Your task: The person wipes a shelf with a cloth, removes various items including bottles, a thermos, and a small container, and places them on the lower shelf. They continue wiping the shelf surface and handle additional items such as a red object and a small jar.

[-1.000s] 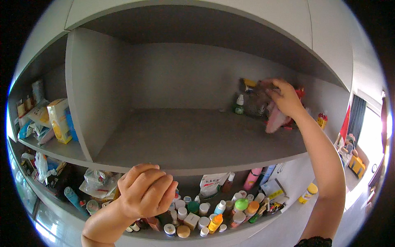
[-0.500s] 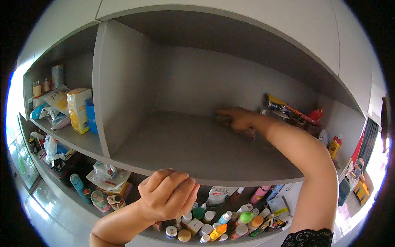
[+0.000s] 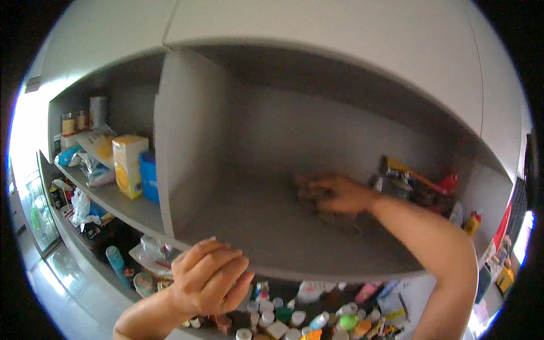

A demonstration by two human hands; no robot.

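My right hand is now over the open middle of the shelf, away from the clutter at its right, where it was a second ago; I judge the work has shifted from that pile to the shelf surface. Its fingers are bent in around a dark crumpled bundle, blurred, which lies beneath and just left of my fingertips. The boxes stand to that hand's right. My left hand stays by the front edge, fingers curled together; whether they grip anything I cannot tell.
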